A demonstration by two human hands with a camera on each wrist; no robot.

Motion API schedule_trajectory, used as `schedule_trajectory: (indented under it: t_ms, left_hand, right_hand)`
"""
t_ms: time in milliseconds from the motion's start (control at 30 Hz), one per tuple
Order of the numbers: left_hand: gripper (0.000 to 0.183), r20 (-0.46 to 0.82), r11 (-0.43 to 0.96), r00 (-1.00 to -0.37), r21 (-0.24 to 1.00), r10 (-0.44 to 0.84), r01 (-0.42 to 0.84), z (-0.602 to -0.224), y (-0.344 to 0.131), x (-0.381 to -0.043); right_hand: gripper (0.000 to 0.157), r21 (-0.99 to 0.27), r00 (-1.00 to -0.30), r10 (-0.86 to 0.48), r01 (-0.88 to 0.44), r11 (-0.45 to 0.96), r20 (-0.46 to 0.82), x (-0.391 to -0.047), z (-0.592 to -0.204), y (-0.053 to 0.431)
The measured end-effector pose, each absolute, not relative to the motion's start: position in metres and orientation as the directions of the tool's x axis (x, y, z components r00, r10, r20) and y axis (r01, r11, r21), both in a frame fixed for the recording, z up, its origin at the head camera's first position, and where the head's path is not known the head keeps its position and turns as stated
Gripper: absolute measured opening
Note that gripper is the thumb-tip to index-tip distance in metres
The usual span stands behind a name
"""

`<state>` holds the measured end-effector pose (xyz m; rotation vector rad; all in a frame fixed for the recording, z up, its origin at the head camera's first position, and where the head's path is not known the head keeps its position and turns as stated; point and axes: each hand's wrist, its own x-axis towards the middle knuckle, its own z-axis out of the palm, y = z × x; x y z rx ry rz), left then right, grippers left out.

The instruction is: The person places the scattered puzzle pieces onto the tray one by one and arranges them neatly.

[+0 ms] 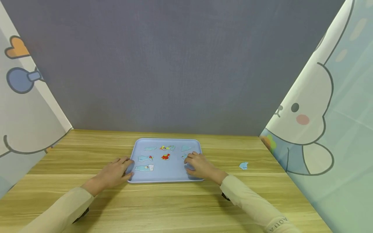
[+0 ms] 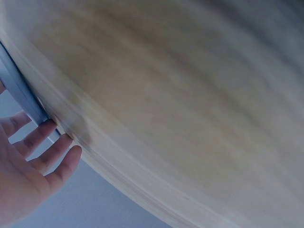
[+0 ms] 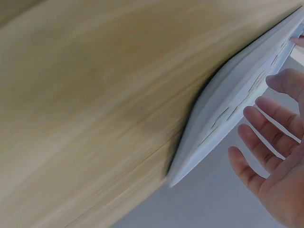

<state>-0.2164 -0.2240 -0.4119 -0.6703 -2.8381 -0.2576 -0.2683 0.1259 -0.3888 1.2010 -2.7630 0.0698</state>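
Observation:
A light blue rectangular tray (image 1: pixel 172 173) lies on the wooden table with several flat, irregular picture pieces on it. Among them are a red piece (image 1: pixel 165 157), a yellow-and-blue piece (image 1: pixel 167 148) and pale blue ones such as the piece with a white end (image 1: pixel 144 168). My left hand (image 1: pixel 114 173) is at the tray's left rim, fingers loosely spread beside it. Over the tray's right side is my right hand (image 1: pixel 201 166), its fingers (image 3: pixel 263 128) relaxed and apart with nothing between them. It partly covers a pale blue piece (image 1: pixel 184 156).
One pale blue piece (image 1: pixel 243 165) lies on the table (image 1: pixel 175 207) to the right of the tray. A grey panel (image 1: pixel 169 64) rises behind the table, with cartoon-printed sheets (image 1: pixel 314 106) on both sides.

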Motion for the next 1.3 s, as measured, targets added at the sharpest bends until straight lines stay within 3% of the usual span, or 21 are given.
schedule_trajectory:
  t_ms: [633,1300]
  left_hand:
    - [0.044,0.251,0.881,-0.871,0.111,0.422,0.459,-0.411,-0.224,-0.216]
    - [0.044,0.249,0.883,-0.876,0.124,0.414,0.452,-0.413,-0.224,-0.217]
  right_hand:
    - [0.023,-0.082,-0.721,-0.648,-0.682,0.727,0.246,-0.268,-0.385,0.188]
    - [0.021,-0.061,-0.730,-0.591,-0.645,0.762,0.343,-0.268,-0.396,0.248]
